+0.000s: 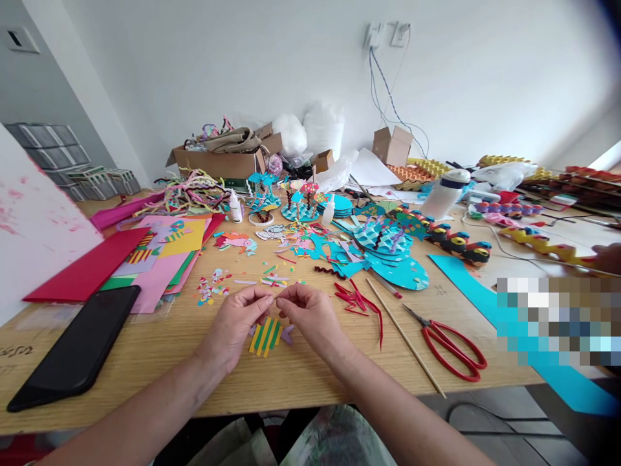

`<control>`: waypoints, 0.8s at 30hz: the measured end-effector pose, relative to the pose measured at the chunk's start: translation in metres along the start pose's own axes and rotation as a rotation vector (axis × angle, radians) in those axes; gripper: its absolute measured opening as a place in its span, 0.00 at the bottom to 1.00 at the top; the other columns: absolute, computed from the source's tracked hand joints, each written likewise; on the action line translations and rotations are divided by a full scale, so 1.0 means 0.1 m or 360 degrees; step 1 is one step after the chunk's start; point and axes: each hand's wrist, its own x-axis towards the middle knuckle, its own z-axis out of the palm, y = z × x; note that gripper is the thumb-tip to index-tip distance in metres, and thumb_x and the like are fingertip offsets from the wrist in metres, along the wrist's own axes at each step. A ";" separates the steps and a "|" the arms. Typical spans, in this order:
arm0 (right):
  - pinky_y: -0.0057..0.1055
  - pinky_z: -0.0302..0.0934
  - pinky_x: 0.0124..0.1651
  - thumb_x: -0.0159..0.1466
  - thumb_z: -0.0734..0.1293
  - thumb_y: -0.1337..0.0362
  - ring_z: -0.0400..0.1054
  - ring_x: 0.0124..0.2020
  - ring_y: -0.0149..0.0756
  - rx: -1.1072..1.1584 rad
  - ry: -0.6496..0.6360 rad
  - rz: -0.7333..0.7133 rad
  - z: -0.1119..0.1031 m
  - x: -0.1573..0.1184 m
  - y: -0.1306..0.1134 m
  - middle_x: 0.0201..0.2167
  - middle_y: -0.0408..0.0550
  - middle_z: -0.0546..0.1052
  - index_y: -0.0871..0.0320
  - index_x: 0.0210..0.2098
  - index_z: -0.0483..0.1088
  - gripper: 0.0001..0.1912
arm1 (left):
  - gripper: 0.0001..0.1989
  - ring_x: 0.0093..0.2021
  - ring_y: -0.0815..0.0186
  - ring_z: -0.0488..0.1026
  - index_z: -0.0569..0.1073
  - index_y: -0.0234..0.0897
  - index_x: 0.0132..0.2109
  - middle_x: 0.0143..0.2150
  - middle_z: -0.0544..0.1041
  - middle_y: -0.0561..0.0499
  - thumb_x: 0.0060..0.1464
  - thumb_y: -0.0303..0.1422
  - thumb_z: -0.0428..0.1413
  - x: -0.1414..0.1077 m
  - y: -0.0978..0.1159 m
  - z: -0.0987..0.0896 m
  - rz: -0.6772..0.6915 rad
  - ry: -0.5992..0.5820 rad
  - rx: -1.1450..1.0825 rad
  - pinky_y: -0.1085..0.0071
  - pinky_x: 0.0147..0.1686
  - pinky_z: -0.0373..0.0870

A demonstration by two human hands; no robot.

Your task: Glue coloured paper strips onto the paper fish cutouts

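Note:
My left hand (pixel 242 318) and my right hand (pixel 310 312) meet over the table's front half, fingertips pinched close together. Whatever they pinch is too small to make out. Just below them lies a paper fish (pixel 266 336) with yellow and green stripes and lilac fins, its upper part partly hidden by my fingers. Bits of cut paper (pixel 213 285) are scattered beyond my left hand. To the right of my right hand are red pipe cleaner pieces (pixel 356 298), a thin wooden stick (pixel 407 340) and red-handled scissors (pixel 451 346).
A black phone-like slab (pixel 77 349) and stacked coloured paper (pixel 160 259) occupy the left. Glue bottles (pixel 235 207), blue paper shapes (pixel 392 259) and painted egg-carton strips (pixel 458 243) stand farther back. A blue paper strip (pixel 485 298) overhangs the right edge. Another person's hand (pixel 607 259) shows at far right.

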 end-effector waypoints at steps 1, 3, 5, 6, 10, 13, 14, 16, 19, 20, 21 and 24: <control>0.24 0.55 0.21 0.48 0.65 0.66 0.64 0.19 0.28 0.0065 -0.0033 0.0056 0.00 0.00 -0.01 0.16 0.40 0.70 0.60 0.22 0.68 0.03 | 0.04 0.20 0.74 0.59 0.74 0.34 0.28 0.19 0.66 0.57 0.44 0.32 0.57 0.00 0.01 0.00 0.0079 0.0056 0.0080 0.78 0.20 0.54; 0.23 0.55 0.20 0.47 0.66 0.65 0.64 0.18 0.27 0.0262 -0.0085 0.0150 0.02 -0.02 -0.04 0.15 0.39 0.69 0.60 0.21 0.69 0.04 | 0.04 0.21 0.73 0.59 0.75 0.35 0.29 0.19 0.67 0.57 0.43 0.30 0.57 0.00 0.03 0.01 0.0223 0.0162 0.0206 0.78 0.21 0.55; 0.21 0.54 0.19 0.46 0.67 0.65 0.63 0.17 0.25 0.0451 -0.0095 0.0183 0.04 -0.03 -0.06 0.14 0.39 0.69 0.60 0.22 0.70 0.05 | 0.04 0.22 0.72 0.60 0.76 0.36 0.29 0.21 0.69 0.56 0.43 0.29 0.57 0.00 0.05 0.02 0.0317 0.0216 0.0270 0.77 0.22 0.56; 0.21 0.54 0.19 0.46 0.68 0.64 0.63 0.16 0.25 0.0525 -0.0090 0.0184 0.04 -0.03 -0.06 0.14 0.39 0.69 0.61 0.22 0.70 0.05 | 0.04 0.23 0.72 0.61 0.76 0.36 0.29 0.22 0.70 0.55 0.42 0.29 0.57 0.00 0.05 0.02 0.0344 0.0224 0.0283 0.77 0.23 0.57; 0.20 0.52 0.19 0.45 0.69 0.64 0.64 0.17 0.24 0.0659 -0.0063 0.0160 0.07 -0.02 -0.05 0.16 0.40 0.71 0.61 0.23 0.72 0.07 | 0.04 0.25 0.70 0.64 0.76 0.36 0.29 0.28 0.73 0.53 0.42 0.29 0.57 0.01 0.04 0.03 0.0361 0.0221 0.0232 0.77 0.23 0.58; 0.20 0.52 0.19 0.46 0.69 0.64 0.64 0.17 0.24 0.0672 -0.0040 0.0140 0.09 -0.01 -0.04 0.17 0.41 0.72 0.61 0.23 0.72 0.06 | 0.04 0.26 0.70 0.65 0.76 0.36 0.29 0.29 0.74 0.52 0.42 0.29 0.57 0.02 0.01 0.03 0.0351 0.0227 0.0196 0.78 0.24 0.59; 0.20 0.52 0.19 0.46 0.69 0.64 0.64 0.17 0.24 0.0669 -0.0033 0.0137 0.09 0.00 -0.04 0.16 0.41 0.72 0.61 0.22 0.72 0.06 | 0.04 0.26 0.70 0.65 0.76 0.36 0.29 0.29 0.74 0.52 0.42 0.29 0.57 0.02 0.01 0.04 0.0344 0.0230 0.0188 0.78 0.24 0.59; 0.20 0.52 0.19 0.46 0.69 0.64 0.64 0.17 0.24 0.0654 -0.0018 0.0139 0.10 0.00 -0.04 0.15 0.40 0.71 0.61 0.22 0.72 0.06 | 0.04 0.26 0.70 0.65 0.76 0.36 0.29 0.28 0.74 0.53 0.43 0.29 0.57 0.02 0.01 0.05 0.0323 0.0235 0.0160 0.78 0.24 0.60; 0.21 0.52 0.20 0.46 0.69 0.63 0.63 0.17 0.25 0.0656 -0.0007 0.0160 0.11 0.00 -0.06 0.14 0.40 0.71 0.61 0.22 0.71 0.07 | 0.04 0.26 0.70 0.67 0.76 0.36 0.30 0.26 0.75 0.53 0.43 0.29 0.57 0.02 0.01 0.07 0.0293 0.0231 0.0096 0.78 0.25 0.62; 0.21 0.52 0.20 0.46 0.69 0.63 0.63 0.17 0.25 0.0669 -0.0013 0.0170 0.11 -0.01 -0.06 0.14 0.41 0.71 0.61 0.21 0.71 0.07 | 0.04 0.27 0.70 0.68 0.76 0.37 0.30 0.26 0.75 0.53 0.43 0.29 0.57 0.02 0.00 0.07 0.0288 0.0224 0.0077 0.78 0.25 0.63; 0.21 0.52 0.20 0.46 0.69 0.63 0.63 0.16 0.25 0.0685 -0.0020 0.0178 0.12 -0.01 -0.07 0.14 0.41 0.71 0.61 0.21 0.71 0.07 | 0.04 0.27 0.70 0.68 0.76 0.37 0.30 0.26 0.75 0.54 0.44 0.28 0.57 0.02 0.00 0.07 0.0289 0.0216 0.0064 0.78 0.26 0.64; 0.21 0.51 0.20 0.46 0.69 0.62 0.62 0.16 0.25 0.0719 -0.0045 0.0182 0.13 -0.01 -0.08 0.14 0.41 0.72 0.61 0.20 0.70 0.07 | 0.05 0.28 0.69 0.69 0.76 0.37 0.31 0.27 0.75 0.53 0.44 0.28 0.57 0.02 -0.01 0.08 0.0300 0.0204 0.0052 0.77 0.29 0.66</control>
